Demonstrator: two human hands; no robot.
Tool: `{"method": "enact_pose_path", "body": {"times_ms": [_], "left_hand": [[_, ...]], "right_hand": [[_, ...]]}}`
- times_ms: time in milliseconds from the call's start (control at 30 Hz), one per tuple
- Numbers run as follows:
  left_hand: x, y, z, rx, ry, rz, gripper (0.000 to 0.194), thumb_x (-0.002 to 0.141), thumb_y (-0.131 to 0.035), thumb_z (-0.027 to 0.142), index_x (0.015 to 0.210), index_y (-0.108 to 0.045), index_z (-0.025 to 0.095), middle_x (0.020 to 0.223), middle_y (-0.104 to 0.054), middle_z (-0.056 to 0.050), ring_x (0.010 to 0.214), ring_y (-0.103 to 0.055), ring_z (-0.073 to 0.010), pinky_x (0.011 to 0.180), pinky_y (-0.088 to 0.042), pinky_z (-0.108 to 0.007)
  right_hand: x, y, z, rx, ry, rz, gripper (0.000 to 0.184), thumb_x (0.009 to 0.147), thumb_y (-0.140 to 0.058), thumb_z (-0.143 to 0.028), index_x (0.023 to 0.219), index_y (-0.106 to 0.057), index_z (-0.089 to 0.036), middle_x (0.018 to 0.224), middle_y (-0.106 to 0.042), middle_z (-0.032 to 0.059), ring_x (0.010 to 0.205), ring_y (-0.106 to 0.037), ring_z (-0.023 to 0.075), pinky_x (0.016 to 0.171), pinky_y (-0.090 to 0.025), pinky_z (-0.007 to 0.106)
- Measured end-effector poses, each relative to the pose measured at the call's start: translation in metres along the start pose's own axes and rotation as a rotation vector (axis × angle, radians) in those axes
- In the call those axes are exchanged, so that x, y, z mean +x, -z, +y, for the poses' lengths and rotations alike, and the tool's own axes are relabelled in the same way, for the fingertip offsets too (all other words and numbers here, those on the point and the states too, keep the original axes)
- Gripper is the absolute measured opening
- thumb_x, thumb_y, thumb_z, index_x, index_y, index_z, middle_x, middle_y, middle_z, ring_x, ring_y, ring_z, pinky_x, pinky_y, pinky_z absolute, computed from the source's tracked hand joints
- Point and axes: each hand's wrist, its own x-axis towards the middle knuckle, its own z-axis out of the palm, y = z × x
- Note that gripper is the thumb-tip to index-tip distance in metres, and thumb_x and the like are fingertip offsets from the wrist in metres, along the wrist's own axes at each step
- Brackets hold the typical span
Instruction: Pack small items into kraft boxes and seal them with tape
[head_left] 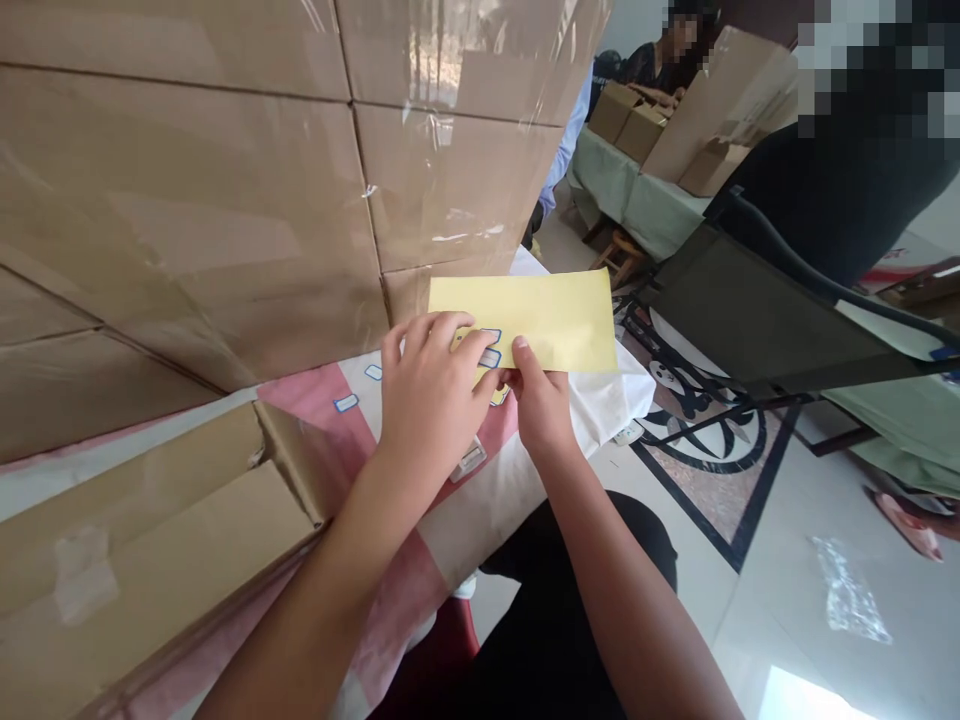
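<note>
1. At the centre of the frame, a yellow sheet (pixel 562 315) is held up at a slant by the right hand (pixel 546 405), its lower edge clamped with the thumb on top.
2. Just left of centre, the sheet's left part is covered by the left hand (pixel 427 390). Its fingers are curved and spread apart; whether anything is pinched by them cannot be told.
3. Between the hands, blue-bordered labels (pixel 490 357) are seen against the sheet.
4. Left of the hands, two loose labels (pixel 346 403) are laid on a pink-and-white cloth (pixel 465 520).
5. Across the upper left, stacked cardboard cartons (pixel 270 210) are seen, with clear tape.
6. At the lower left, a long cardboard box (pixel 172 560) is rested on the cloth.
</note>
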Motion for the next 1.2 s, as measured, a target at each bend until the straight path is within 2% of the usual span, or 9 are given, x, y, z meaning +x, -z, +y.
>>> {"method": "enact_pose_path", "body": {"times_ms": [267, 467, 600, 700, 800, 867, 933, 1100, 1200], "left_hand": [[0.000, 0.010, 0.001, -0.022, -0.036, 0.014, 0.012, 0.094, -0.065, 0.026, 0.101, -0.074, 0.030, 0.118, -0.073, -0.002, 0.113, -0.064, -0.0289, 0.098, -0.045, -0.051], [0.001, 0.018, 0.002, -0.082, 0.007, 0.091, 0.013, 0.096, -0.061, 0.022, 0.089, -0.071, 0.027, 0.103, -0.077, 0.000, 0.099, -0.069, -0.0243, 0.093, -0.047, -0.045], [0.000, 0.025, 0.004, -0.326, 0.139, 0.206, 0.011, 0.096, -0.061, 0.025, 0.090, -0.071, 0.026, 0.090, -0.078, 0.003, 0.082, -0.070, -0.0168, 0.083, -0.052, -0.034], [0.000, 0.029, 0.004, -0.539, 0.219, 0.223, 0.010, 0.094, -0.065, 0.028, 0.089, -0.072, 0.024, 0.088, -0.078, 0.003, 0.080, -0.071, -0.0151, 0.074, -0.055, -0.028], [-0.001, 0.033, 0.005, -0.653, 0.229, 0.227, 0.009, 0.092, -0.067, 0.027, 0.087, -0.073, 0.023, 0.085, -0.077, 0.002, 0.078, -0.071, -0.0150, 0.073, -0.056, -0.027], [-0.002, 0.038, 0.006, -0.685, 0.221, 0.236, 0.008, 0.091, -0.068, 0.027, 0.086, -0.073, 0.023, 0.083, -0.076, 0.002, 0.077, -0.070, -0.0146, 0.071, -0.057, -0.027], [-0.003, 0.043, 0.008, -0.696, 0.225, 0.236, 0.008, 0.092, -0.068, 0.027, 0.086, -0.073, 0.023, 0.082, -0.076, 0.002, 0.077, -0.070, -0.0144, 0.069, -0.056, -0.027], [-0.003, 0.054, 0.012, -0.552, 0.135, 0.181, 0.008, 0.092, -0.067, 0.024, 0.088, -0.073, 0.025, 0.083, -0.076, 0.003, 0.076, -0.070, -0.0145, 0.073, -0.054, -0.028], [-0.003, 0.055, 0.018, -0.368, 0.029, 0.085, 0.005, 0.093, -0.067, 0.025, 0.094, -0.072, 0.025, 0.092, -0.078, 0.002, 0.085, -0.071, -0.0175, 0.084, -0.051, -0.033]], "right_hand": [[-0.009, 0.004, -0.002, -0.071, 0.051, -0.038, 0.034, 0.091, -0.070, -0.052, 0.104, -0.066, -0.021, 0.098, -0.067, 0.0043, 0.073, -0.061, 0.0115, 0.064, -0.053, 0.024], [-0.010, 0.002, -0.008, -0.062, 0.032, -0.077, 0.036, 0.089, -0.072, -0.053, 0.101, -0.065, -0.019, 0.084, -0.066, 0.0021, 0.063, -0.059, 0.0113, 0.063, -0.053, 0.027], [0.006, 0.008, 0.005, -0.014, -0.142, 0.032, 0.045, 0.080, -0.081, -0.051, 0.103, -0.062, -0.018, 0.074, -0.065, 0.0002, 0.057, -0.061, 0.0117, 0.056, -0.050, 0.025], [0.026, 0.014, 0.024, 0.020, -0.331, 0.026, 0.044, 0.082, -0.080, -0.049, 0.106, -0.059, -0.018, 0.076, -0.068, 0.0004, 0.054, -0.060, 0.0107, 0.052, -0.047, 0.023], [0.041, 0.015, 0.033, -0.097, -0.640, 0.016, 0.045, 0.089, -0.070, -0.060, 0.091, -0.053, -0.018, 0.059, -0.059, -0.0018, 0.043, -0.049, 0.0092, 0.040, -0.034, 0.019], [0.041, 0.013, 0.026, -0.163, -0.778, -0.004, 0.052, 0.091, -0.062, -0.069, 0.081, -0.048, -0.020, 0.049, -0.050, -0.0036, 0.036, -0.038, 0.0081, 0.035, -0.022, 0.019], [0.033, 0.010, 0.009, -0.146, -0.802, -0.106, 0.058, 0.091, -0.055, -0.075, 0.074, -0.046, -0.021, 0.044, -0.045, -0.0042, 0.034, -0.031, 0.0074, 0.035, -0.016, 0.019], [0.000, 0.004, -0.045, -0.021, -0.601, -0.532, 0.064, 0.089, -0.050, -0.079, 0.070, -0.055, -0.019, 0.043, -0.050, -0.0012, 0.033, -0.033, 0.0073, 0.036, -0.018, 0.020], [-0.008, 0.002, -0.062, -0.049, -0.666, -0.672, 0.073, 0.084, -0.046, -0.088, 0.068, -0.058, -0.018, 0.044, -0.054, 0.0012, 0.031, -0.035, 0.0081, 0.036, -0.020, 0.021]]}}
